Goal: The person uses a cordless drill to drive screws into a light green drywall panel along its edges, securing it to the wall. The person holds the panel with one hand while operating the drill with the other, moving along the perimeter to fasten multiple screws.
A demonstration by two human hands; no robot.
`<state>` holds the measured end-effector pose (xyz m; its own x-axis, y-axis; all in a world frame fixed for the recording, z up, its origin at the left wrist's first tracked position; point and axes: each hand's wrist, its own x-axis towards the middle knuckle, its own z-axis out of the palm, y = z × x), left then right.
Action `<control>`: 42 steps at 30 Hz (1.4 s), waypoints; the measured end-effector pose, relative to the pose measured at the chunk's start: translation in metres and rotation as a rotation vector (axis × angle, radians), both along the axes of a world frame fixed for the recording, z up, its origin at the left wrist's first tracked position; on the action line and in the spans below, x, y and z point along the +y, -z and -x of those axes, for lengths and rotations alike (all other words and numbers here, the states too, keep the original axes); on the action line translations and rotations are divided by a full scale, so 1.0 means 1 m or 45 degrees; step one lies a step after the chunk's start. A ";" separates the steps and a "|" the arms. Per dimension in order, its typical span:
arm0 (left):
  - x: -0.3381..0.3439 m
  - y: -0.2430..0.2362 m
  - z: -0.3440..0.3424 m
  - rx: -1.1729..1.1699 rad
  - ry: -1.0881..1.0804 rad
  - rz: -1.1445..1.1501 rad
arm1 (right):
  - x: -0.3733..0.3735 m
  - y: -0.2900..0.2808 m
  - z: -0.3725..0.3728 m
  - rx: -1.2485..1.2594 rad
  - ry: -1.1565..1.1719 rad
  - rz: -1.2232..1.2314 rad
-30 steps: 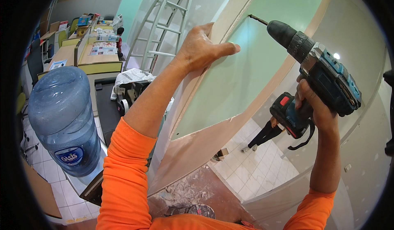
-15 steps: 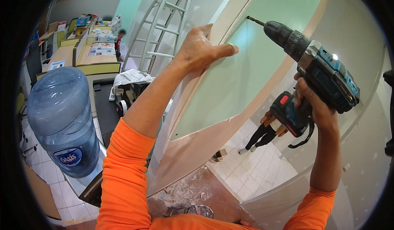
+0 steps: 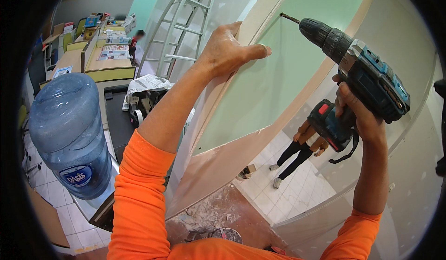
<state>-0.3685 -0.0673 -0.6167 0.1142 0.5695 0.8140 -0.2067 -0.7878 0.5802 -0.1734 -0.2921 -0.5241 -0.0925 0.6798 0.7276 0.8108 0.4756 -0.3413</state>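
Note:
With my left hand (image 3: 224, 51) I grip the upper-left edge of a pale green board (image 3: 260, 93), thumb over its face and fingers round the rim. My right hand (image 3: 355, 111) is closed on the handle of a black and teal cordless drill (image 3: 371, 86) at the right. Its thin bit (image 3: 290, 17) reaches to the green face, above my left thumb, at a small dark spot; I cannot tell whether it is in the surface. A cream edge (image 3: 349, 32) borders the board's right side.
A big blue water bottle (image 3: 65, 120) stands left, beside a black machine (image 3: 118, 134) with newspaper on it. Behind are desks (image 3: 107, 74), a stepladder (image 3: 181, 32) and a person (image 3: 134, 42). Another person (image 3: 297, 153) stands on tiles below the drill; debris (image 3: 211, 204) lies on brown flooring.
The drill and my hands sit slightly higher in view. The person below the drill has moved, showing both legs and more of the body. My grips are the same.

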 end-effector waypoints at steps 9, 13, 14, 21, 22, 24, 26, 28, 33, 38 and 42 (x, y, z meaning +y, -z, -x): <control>-0.002 -0.002 0.002 0.013 0.018 -0.002 | 0.001 -0.003 0.000 -0.038 0.008 -0.007; -0.004 0.000 0.001 -0.039 -0.024 -0.028 | 0.000 -0.003 0.002 -0.079 0.051 0.020; -0.004 0.000 0.001 -0.041 -0.017 -0.023 | -0.001 -0.003 0.002 -0.092 0.068 0.027; -0.002 -0.002 0.003 0.012 0.047 0.029 | 0.000 -0.004 -0.001 -0.129 0.045 -0.037; -0.002 -0.002 0.003 0.001 0.055 0.031 | 0.000 -0.005 -0.002 -0.151 0.031 -0.064; -0.003 -0.003 0.002 -0.018 0.057 0.021 | 0.000 -0.007 -0.003 -0.202 0.019 -0.093; -0.004 -0.004 0.003 -0.015 0.054 0.020 | 0.000 -0.010 -0.005 -0.259 0.033 -0.092; -0.006 -0.005 0.005 0.007 0.063 0.028 | -0.002 -0.012 -0.005 -0.260 0.063 -0.073; -0.009 -0.005 0.008 0.075 0.030 0.040 | -0.007 -0.009 -0.003 -0.242 0.126 -0.103; 0.006 0.010 0.004 -0.039 0.014 -0.081 | -0.033 0.020 -0.013 0.000 0.121 -0.084; 0.017 0.074 0.022 -0.388 0.127 0.102 | -0.061 0.102 -0.046 0.382 0.018 -0.039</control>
